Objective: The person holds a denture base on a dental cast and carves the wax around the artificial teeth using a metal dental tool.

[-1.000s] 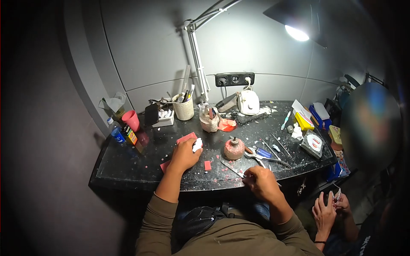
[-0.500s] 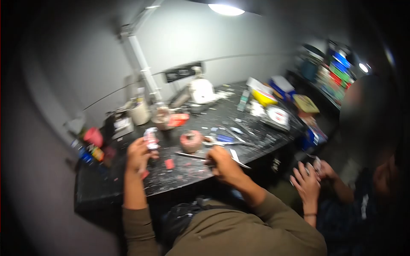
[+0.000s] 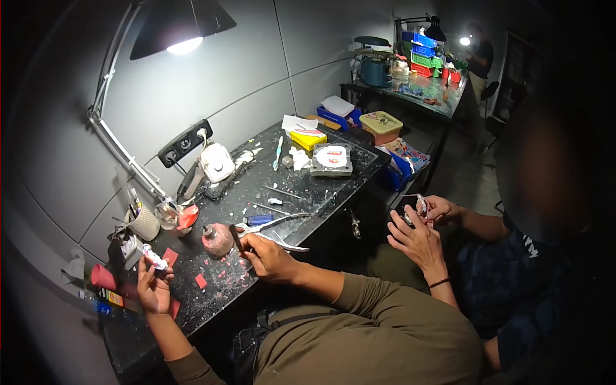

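Observation:
In my left hand (image 3: 154, 292), raised over the left end of the bench, a small white and pink dental model (image 3: 154, 257) is held between fingers and thumb. My right hand (image 3: 266, 256) is closed around a slim dark tool (image 3: 235, 237), its end pointing up beside the burner; its kind is not clear. A rounded pink-crusted spirit burner (image 3: 218, 240) with a metal neck stands just left of that hand. Silver pliers (image 3: 282, 222) lie behind my right hand, near a blue lighter (image 3: 260, 219). Pieces of red wax sheet (image 3: 201, 281) lie between my hands.
A lamp (image 3: 186, 42) hangs over the black bench (image 3: 256, 168). A flask with red pieces (image 3: 332, 159), a toothbrush (image 3: 278, 154), a white motor unit (image 3: 217, 162) and a tool cup (image 3: 144, 222) stand along the back. At right, a co-worker's hands (image 3: 420, 240) hold a small piece.
My view has swung to the right, showing more of the room. The tool in my right hand has turned from lying across to pointing up beside the burner. My left hand still holds the model.

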